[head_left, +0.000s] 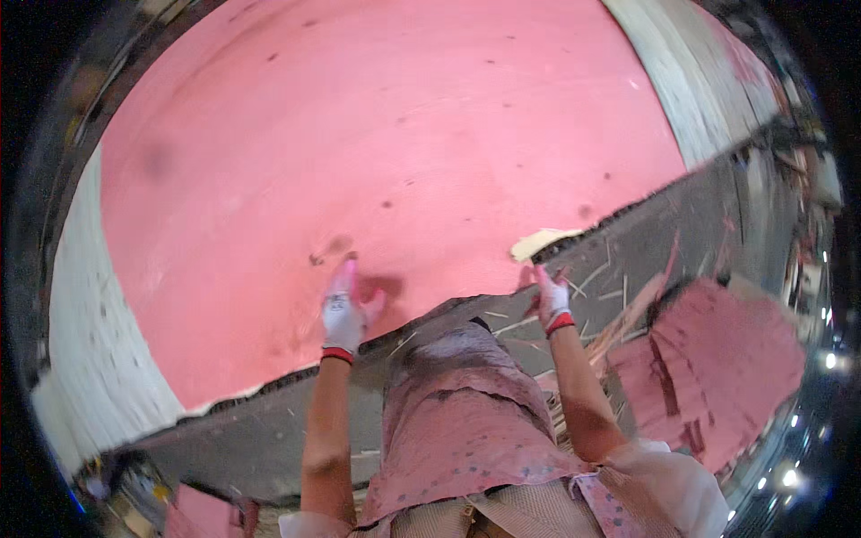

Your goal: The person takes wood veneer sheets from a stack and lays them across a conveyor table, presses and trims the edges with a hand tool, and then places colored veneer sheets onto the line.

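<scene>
While the pink sheet (404, 134) fills the frame's upper middle, the left hand (347, 309), below centre, spreads thumb from fingers over its lower part; the right hand (550, 298), right of centre, is beside its edge near a pale patch (538, 243), whether pinching I cannot tell.

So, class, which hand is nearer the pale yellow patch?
Right. The right hand is just below the pale yellow patch in view; the left hand is farther off to its left.
</scene>
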Motion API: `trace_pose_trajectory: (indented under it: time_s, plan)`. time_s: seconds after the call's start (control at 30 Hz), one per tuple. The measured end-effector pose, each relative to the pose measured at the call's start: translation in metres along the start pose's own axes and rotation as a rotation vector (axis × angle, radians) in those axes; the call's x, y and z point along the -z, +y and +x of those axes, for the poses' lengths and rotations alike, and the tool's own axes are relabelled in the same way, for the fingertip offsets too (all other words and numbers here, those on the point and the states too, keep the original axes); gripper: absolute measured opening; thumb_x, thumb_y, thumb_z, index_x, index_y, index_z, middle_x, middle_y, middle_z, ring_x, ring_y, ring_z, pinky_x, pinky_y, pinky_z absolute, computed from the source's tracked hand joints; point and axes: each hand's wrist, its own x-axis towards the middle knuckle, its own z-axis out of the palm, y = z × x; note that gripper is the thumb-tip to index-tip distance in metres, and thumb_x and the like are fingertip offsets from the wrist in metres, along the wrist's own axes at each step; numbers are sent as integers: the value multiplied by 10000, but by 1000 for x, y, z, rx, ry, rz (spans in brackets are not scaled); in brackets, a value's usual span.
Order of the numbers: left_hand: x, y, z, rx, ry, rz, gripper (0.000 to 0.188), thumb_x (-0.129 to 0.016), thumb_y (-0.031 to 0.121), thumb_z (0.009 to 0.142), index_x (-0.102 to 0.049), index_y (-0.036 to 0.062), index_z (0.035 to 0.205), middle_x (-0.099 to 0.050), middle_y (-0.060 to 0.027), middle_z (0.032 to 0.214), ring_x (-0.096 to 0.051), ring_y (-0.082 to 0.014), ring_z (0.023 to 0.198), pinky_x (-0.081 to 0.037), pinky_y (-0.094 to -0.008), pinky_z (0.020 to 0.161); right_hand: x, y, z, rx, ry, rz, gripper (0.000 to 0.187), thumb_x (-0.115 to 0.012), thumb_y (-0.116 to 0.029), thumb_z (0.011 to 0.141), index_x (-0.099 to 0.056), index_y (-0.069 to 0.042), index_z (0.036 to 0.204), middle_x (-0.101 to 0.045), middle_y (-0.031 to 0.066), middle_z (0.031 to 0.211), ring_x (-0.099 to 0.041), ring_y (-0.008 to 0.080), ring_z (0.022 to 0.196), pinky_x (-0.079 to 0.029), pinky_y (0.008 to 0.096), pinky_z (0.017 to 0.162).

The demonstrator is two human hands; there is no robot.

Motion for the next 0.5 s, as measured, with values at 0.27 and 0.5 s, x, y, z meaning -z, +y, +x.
trace_pose_trajectory:
  time_s: [0.27,0.5]
  plan:
    - [-95,112,39,-427,-502,273,757,-691,346,706,-380,84,1344,-335,-157,1424,-276,-337,1342,-308,-446,1059,14,4,-9,-141,-49,327,236,-697,-233,820,-574,-52,910,-598,36,687,-562,135,481,-428,241,408]
    - [-84,142,52,-489,-834,558,724,-740,276,673,-442,257,1332,-169,-193,1495,-151,-423,1375,-249,-524,1082,6,-17,-13,11,18,-259,262,-700,-266,740,-622,-23,795,-621,69,635,-597,158,495,-447,264,440]
